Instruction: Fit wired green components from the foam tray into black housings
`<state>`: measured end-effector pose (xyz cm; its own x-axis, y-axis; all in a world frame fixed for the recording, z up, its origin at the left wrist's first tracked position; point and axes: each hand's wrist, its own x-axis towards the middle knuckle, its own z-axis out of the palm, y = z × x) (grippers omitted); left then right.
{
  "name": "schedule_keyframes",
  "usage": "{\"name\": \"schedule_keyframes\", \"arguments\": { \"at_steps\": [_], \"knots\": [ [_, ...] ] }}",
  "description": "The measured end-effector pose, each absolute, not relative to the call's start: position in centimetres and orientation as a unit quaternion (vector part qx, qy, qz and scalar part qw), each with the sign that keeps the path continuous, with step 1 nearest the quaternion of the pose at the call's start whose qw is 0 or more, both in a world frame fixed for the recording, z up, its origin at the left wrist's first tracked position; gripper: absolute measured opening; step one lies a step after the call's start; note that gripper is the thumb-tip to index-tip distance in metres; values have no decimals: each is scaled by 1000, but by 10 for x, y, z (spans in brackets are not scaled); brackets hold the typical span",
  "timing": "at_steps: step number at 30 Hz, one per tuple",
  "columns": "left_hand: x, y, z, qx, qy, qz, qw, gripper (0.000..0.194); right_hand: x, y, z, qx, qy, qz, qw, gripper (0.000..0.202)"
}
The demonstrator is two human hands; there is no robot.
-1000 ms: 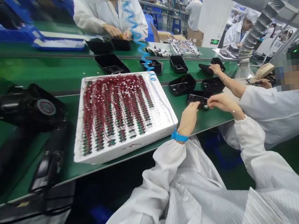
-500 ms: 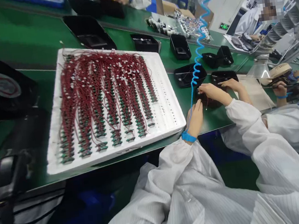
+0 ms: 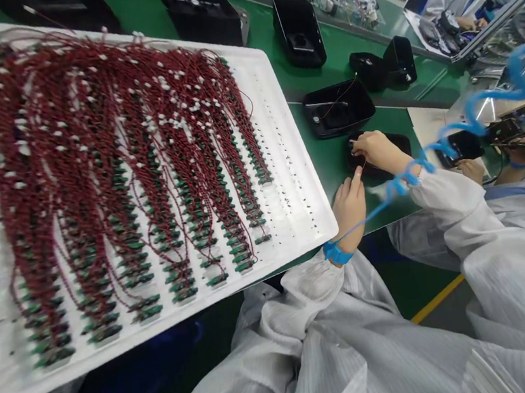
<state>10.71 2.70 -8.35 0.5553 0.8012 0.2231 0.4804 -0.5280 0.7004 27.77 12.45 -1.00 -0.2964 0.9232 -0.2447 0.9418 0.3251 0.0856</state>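
Observation:
My left hand (image 3: 350,206), with a blue wrist strap (image 3: 336,253), is at the near left edge of a black plastic housing (image 3: 399,141). Its fingers press against that edge, and the thumb is hidden. Over the housing's left end, my right hand (image 3: 384,153) is closed in a pinch. What lies between its fingertips is too small and dark to make out. A thin reddish wire (image 3: 364,163) shows between the two hands. Left of them lies a white foam tray (image 3: 293,212) holding rows of small green circuit boards (image 3: 240,250) with dark red wires and white connectors.
Behind my hands stands another black housing (image 3: 340,110) with a wire in it. More black housings (image 3: 298,29) line the green bench. A coiled blue cord (image 3: 456,141) crosses above my right forearm. At the right, a co-worker's hands (image 3: 522,152) hold a dark part.
The view has shifted closer, so the foam tray looks larger. The coiled cord has swung to the right, across my right arm. Both hands remain at the same housing.

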Motion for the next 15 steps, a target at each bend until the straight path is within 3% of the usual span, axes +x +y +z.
{"name": "schedule_keyframes", "arguments": {
  "at_steps": [15],
  "knots": [
    [113,6,-82,772,434,307,350,51,307,135,20,438,869,-92,210,38]
  ]
}}
